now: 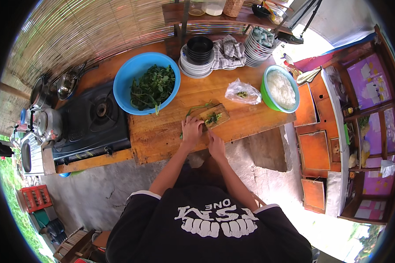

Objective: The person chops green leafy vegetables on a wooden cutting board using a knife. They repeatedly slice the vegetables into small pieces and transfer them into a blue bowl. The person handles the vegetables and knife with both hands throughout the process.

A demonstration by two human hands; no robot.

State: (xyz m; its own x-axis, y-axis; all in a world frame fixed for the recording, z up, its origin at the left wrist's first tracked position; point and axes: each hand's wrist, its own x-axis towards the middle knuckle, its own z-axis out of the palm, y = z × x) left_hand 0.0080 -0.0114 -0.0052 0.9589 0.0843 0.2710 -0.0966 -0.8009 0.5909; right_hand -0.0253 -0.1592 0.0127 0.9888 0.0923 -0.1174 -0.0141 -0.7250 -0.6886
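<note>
On the wooden table, a small wooden cutting board (223, 114) bears a little pile of chopped greens (213, 118). My left hand (191, 130) is at the board's left end, its fingers curled over leafy green stems (200, 107), partly hidden beneath it. Bits of green show on both sides of that hand. My right hand (216, 145) grips a knife (209, 129), whose thin blade points toward the board beside my left fingertips. Beyond them, a blue basin (123, 74) holds a heap of dark leafy greens (154, 86).
A green tub (266, 93) of white noodles and a clear plastic bag (236, 89) with chopped greens are right of the board. Stacked plates (195, 67), black bowls (199, 46) and a checked cloth (228, 52) line the back. A black gas stove (85, 128) is at left.
</note>
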